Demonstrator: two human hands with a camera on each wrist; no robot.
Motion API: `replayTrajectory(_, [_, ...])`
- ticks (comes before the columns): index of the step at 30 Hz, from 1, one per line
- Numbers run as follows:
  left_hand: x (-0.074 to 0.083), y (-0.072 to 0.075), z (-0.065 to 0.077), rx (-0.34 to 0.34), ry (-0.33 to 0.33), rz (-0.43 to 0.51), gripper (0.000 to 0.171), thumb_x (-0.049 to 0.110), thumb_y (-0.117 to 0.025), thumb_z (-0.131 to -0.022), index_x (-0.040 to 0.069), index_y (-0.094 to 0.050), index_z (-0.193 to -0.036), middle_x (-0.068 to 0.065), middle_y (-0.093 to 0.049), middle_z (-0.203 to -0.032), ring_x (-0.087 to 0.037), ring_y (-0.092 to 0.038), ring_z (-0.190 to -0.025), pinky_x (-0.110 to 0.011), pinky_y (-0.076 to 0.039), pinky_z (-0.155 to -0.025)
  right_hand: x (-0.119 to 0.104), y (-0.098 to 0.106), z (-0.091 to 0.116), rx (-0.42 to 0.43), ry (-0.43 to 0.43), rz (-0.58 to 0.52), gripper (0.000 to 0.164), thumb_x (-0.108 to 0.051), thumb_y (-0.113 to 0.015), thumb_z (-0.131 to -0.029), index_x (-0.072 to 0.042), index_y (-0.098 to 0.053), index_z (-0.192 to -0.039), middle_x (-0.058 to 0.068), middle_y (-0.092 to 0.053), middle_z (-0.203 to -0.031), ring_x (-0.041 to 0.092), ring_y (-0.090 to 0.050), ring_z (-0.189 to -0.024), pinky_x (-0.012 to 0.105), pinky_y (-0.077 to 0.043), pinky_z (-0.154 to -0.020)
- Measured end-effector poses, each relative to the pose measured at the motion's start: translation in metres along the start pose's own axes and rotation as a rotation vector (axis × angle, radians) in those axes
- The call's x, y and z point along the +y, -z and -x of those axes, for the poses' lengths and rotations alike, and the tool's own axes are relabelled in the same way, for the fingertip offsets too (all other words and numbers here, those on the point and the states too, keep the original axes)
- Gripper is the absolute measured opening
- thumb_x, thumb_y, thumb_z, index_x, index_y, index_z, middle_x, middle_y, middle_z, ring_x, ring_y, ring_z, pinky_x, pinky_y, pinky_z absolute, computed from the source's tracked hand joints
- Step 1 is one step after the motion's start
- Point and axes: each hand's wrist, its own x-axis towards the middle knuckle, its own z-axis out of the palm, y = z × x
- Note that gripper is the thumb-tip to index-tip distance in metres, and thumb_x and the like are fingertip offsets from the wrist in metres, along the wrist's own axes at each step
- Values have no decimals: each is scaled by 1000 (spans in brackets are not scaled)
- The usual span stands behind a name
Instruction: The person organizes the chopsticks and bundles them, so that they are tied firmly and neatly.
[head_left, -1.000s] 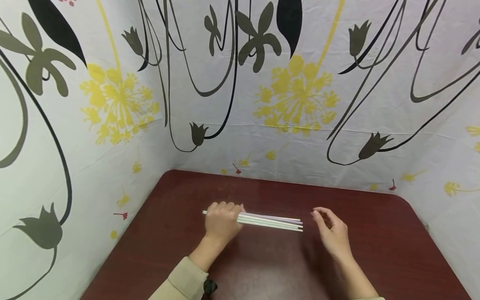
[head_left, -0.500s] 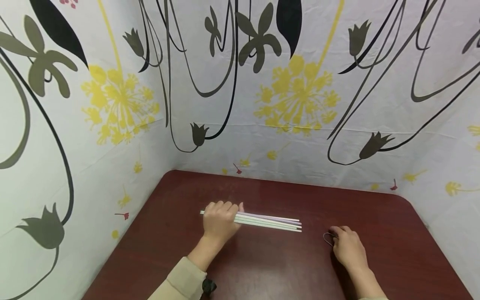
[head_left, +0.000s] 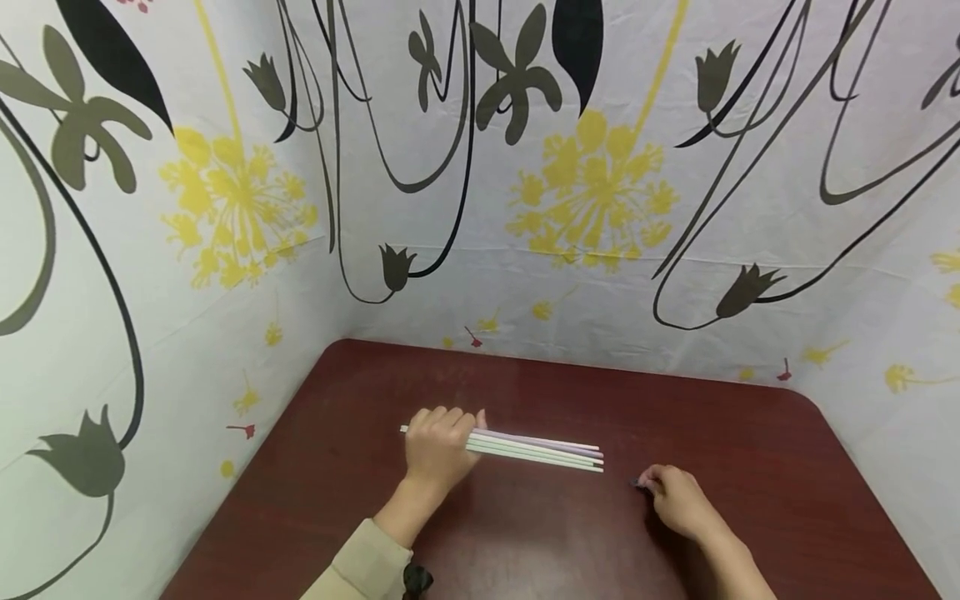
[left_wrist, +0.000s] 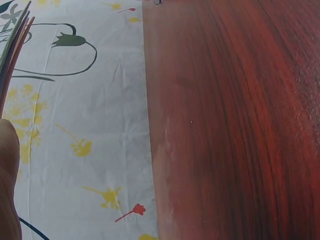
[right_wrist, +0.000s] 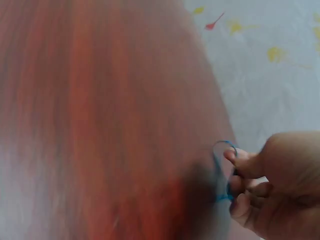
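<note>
Ahead of me in the head view, my left hand (head_left: 438, 450) grips a bundle of thin chopsticks (head_left: 536, 451), pale green and lilac, near one end. The bundle points right and is held above the table. At the left edge of the left wrist view, part of that hand (left_wrist: 8, 170) and the chopsticks (left_wrist: 15, 50) show. To the right of the chopstick ends, my right hand (head_left: 681, 500) is low over the table. Its thumb and fingers pinch a thin blue loop, which looks like a rubber band (right_wrist: 223, 198), clearest in the right wrist view.
The dark red wooden table (head_left: 525, 533) has rounded far corners. A white cloth (head_left: 480, 208) printed with flowers hangs along its back and sides. A dark object (head_left: 417, 578) sits at the left cuff.
My right hand moved right and down with the loop, then slightly back left, and is now lower than a second ago. The left hand and chopsticks have barely shifted, the free ends dipping slightly.
</note>
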Motion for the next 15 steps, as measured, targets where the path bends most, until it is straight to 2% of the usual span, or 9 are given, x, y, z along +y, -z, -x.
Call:
replayTrajectory(3, [1, 0, 0, 20, -18, 7, 45, 24, -52, -94, 16, -44, -51, 5, -43, -46, -15, -38, -40, -28, -30, -42, -17, 4, -1, -25, 3, -127, 15, 0, -55, -99, -6, -68, -93, 1, -64, -83, 13, -56, -74, 33, -46, -67])
replayTrajectory(7, [3, -1, -1, 59, -38, 20, 44, 22, -54, -92, 17, -41, -50, 5, -41, -46, -15, -36, -40, -27, -29, -42, -44, 15, 0, 8, 17, -365, 13, -5, -55, -102, -3, -68, -99, 6, -64, -81, 10, -53, -61, 28, -46, -55])
replayTrajectory(11, [3, -2, -3, 68, -43, 29, 44, 22, -56, -91, 17, -41, -51, 5, -40, -47, -15, -36, -40, -28, -30, -42, -71, 28, 2, 10, 106, -561, 13, -10, -58, -102, -1, -67, -105, 12, -65, -77, 12, -53, -51, 31, -47, -44])
replayTrajectory(15, [3, -3, -3, 62, -49, 30, 44, 22, -56, -91, 17, -41, -51, 5, -39, -46, -15, -35, -40, -28, -29, -42, -89, 38, 5, -19, 221, -655, 13, -11, -58, -102, -1, -65, -104, 5, -57, -65, 12, -51, -46, 32, -45, -39])
